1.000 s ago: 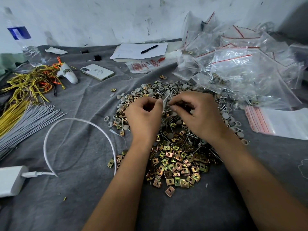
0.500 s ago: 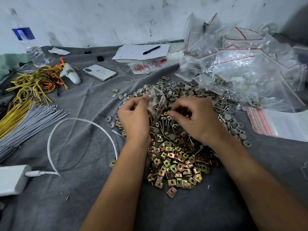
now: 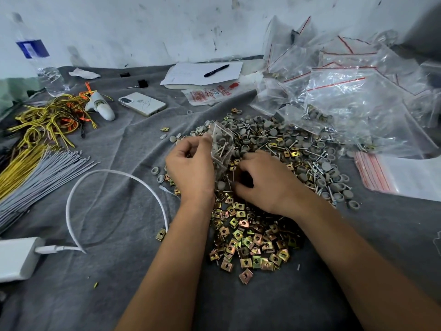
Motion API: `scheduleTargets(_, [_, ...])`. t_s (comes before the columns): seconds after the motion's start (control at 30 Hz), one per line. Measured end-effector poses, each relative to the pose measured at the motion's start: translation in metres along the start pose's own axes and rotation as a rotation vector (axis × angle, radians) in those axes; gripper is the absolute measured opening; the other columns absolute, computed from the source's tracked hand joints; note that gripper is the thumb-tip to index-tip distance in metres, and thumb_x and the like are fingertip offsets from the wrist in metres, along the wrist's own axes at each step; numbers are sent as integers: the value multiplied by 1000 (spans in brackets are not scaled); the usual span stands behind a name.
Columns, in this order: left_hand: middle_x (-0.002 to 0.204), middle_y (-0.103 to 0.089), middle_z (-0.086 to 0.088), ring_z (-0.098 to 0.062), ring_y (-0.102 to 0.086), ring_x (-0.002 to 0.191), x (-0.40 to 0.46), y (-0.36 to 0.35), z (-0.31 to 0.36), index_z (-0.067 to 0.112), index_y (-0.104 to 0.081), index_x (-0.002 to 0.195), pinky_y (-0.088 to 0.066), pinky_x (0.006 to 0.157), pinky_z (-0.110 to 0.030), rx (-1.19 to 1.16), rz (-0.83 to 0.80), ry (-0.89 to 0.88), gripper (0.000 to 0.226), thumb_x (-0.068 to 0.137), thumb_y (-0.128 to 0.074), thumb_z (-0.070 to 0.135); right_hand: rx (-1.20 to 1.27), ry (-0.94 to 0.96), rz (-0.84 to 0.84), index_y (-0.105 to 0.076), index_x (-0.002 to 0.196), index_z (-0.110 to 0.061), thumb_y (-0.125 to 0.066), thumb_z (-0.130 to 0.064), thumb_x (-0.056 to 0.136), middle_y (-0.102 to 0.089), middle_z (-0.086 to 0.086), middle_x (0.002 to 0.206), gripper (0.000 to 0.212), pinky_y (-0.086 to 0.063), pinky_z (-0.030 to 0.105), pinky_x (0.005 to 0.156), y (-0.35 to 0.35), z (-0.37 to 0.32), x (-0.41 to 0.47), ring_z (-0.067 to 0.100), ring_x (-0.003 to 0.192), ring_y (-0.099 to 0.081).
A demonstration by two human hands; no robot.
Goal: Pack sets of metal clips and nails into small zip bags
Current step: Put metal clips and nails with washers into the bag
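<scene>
A heap of gold-coloured square metal clips (image 3: 250,244) lies in the middle of the grey cloth, with grey caps and nails (image 3: 298,149) piled behind it. My left hand (image 3: 191,168) pinches a small clear zip bag (image 3: 222,144) that holds several nails and grey caps, raised just above the pile. To the right of the bag my right hand (image 3: 267,182) reaches down into the pile with curled fingers; what its fingertips hold is hidden.
Filled zip bags (image 3: 353,96) are heaped at the back right, empty red-striped bags (image 3: 391,173) lie right. On the left are yellow and grey wire bundles (image 3: 35,163), a white cable (image 3: 114,177), a charger (image 3: 16,259), a phone (image 3: 142,103), a bottle (image 3: 40,60), paper with a pen (image 3: 202,72).
Both hands were together at the bag's mouth. The left hand now holds the bag up alone, and the right hand has dropped into the pile.
</scene>
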State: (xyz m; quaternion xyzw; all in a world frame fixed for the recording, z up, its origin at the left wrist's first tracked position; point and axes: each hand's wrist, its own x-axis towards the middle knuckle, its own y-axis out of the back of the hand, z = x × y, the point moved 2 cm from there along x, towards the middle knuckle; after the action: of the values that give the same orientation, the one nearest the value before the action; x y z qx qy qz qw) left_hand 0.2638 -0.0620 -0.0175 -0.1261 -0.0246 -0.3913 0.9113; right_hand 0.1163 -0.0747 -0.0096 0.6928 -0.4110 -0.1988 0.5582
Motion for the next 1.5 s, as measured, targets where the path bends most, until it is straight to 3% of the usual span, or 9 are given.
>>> scheduleTargets(0.13, [63, -59, -2, -18, -50, 62, 0, 1, 0, 17, -75, 71, -44, 65, -35, 50, 10, -16, 18, 89, -75, 15, 324, -49, 275, -57, 100, -19, -58, -27, 103, -60, -11, 88, 8, -41, 16, 61, 12, 5, -4, -2, 74, -57])
scheduleTargets(0.27, [60, -62, 2, -15, -53, 57, -6, -2, 4, 15, -74, 74, -48, 56, -34, 162, -112, -85, 18, 92, -74, 17, 408, -8, 546, -67, 99, -11, -68, -17, 97, -70, -2, 88, 7, -55, 20, 70, 22, 5, -7, 9, 79, -67])
scheduleTargets(0.47, [61, -65, 10, 1, -52, 54, -11, -9, 7, 17, -75, 73, -43, 54, -17, 275, -207, -162, 18, 91, -75, 12, 366, 46, 574, -74, 95, -10, -82, -14, 85, -70, -1, 91, 14, -55, 23, 76, 19, 8, -6, 9, 82, -65])
scheduleTargets(0.67, [59, -64, 13, 2, -54, 51, -11, -10, 6, 18, -73, 71, -43, 53, -15, 241, -281, -138, 21, 91, -75, 12, 370, 81, 640, -73, 94, -9, -84, -11, 82, -73, 0, 90, 16, -60, 33, 73, 20, 10, -6, 11, 82, -69])
scheduleTargets(1.03, [63, -60, 0, -6, -45, 48, -4, -2, 4, 10, -71, 70, -38, 45, -17, -146, -288, 237, 26, 94, -66, 3, 465, 46, 789, -72, 101, -5, -76, -13, 91, -73, 3, 99, 13, -62, 35, 75, 26, 12, -10, 14, 91, -71])
scheduleTargets(1.13, [61, -59, 1, -6, -45, 47, -2, -1, 5, 13, -71, 68, -38, 42, -16, -219, -226, 318, 28, 95, -67, 4, 414, -19, 722, -71, 98, -14, -73, -18, 93, -69, -7, 92, 7, -60, 30, 74, 23, 12, -9, 6, 83, -67])
scheduleTargets(1.2, [61, -60, 0, -6, -49, 48, -1, 0, 6, 8, -71, 73, -42, 43, -16, -263, -164, 349, 22, 95, -68, 2, 360, -60, 520, -71, 99, -18, -74, -23, 92, -64, -13, 93, 9, -59, 32, 80, 15, 13, -6, 5, 84, -63])
scheduleTargets(1.33, [66, -64, -4, -8, -58, 53, 0, 2, 9, 3, -70, 79, -51, 51, -17, -337, -107, 374, 16, 94, -67, -2, 72, -78, 167, -71, 113, -24, -72, -49, 87, -59, -5, 111, 36, -46, 42, 98, -3, 11, 0, 17, 113, -49])
scheduleTargets(1.5, [68, -69, -7, -12, -66, 54, -1, 1, 11, -2, -70, 83, -57, 55, -20, -299, -67, 343, 10, 92, -70, -4, 29, -132, 81, -71, 105, -27, -66, -63, 82, -53, -4, 105, 43, -44, 37, 87, -4, 11, 4, 15, 105, -44])
